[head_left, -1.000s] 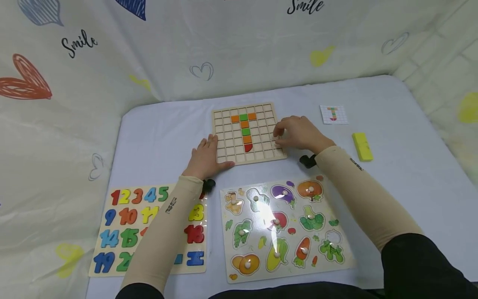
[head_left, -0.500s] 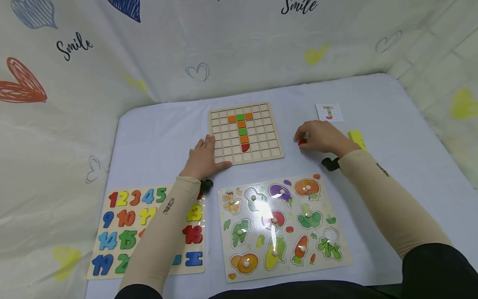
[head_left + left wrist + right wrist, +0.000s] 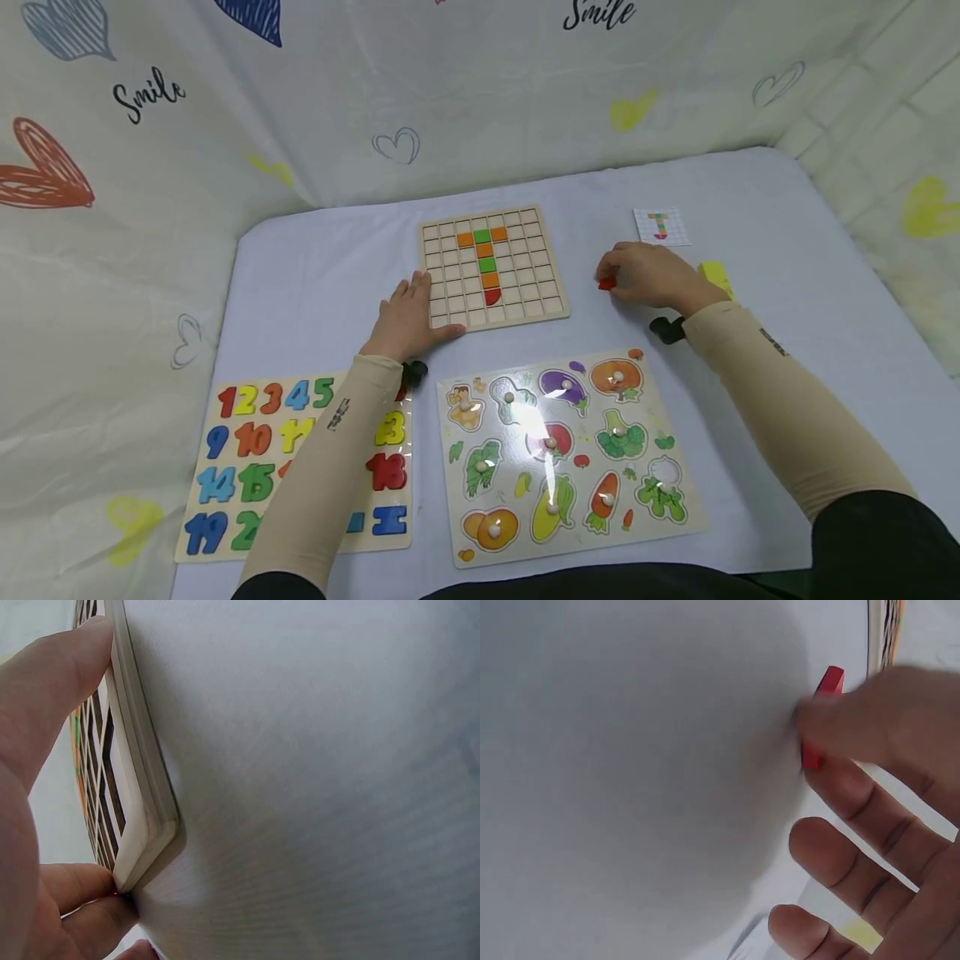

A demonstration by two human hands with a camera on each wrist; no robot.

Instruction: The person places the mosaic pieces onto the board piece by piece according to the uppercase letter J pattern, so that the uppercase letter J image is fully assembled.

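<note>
My left hand [image 3: 405, 321] rests against the near left corner of a wooden grid board [image 3: 540, 287], its thumb along the near edge. In the left wrist view, the thumb and fingertips touch the board's edges [image 3: 139, 765]. Orange and green squares form a T on the board, with a red rounded piece [image 3: 492, 297] at its foot. To the right of the board, my right hand [image 3: 652, 273] pinches a small red block [image 3: 607, 284] between thumb and index finger. In the right wrist view, the thumb partly hides this red block [image 3: 831, 679]; the other fingers are loosely bent.
A small pattern card [image 3: 662, 227] lies beyond my right hand. A yellow block [image 3: 717, 279] is partly hidden behind that hand. Nearer me lie a vegetable puzzle [image 3: 573, 533] and a number puzzle [image 3: 225, 467], the latter partly under my left forearm. A printed cloth hangs behind the table.
My right hand has moved right, away from the board's right edge, and the red block now shows in its fingers, turned slightly since half a second ago. The left hand stays on the board.
</note>
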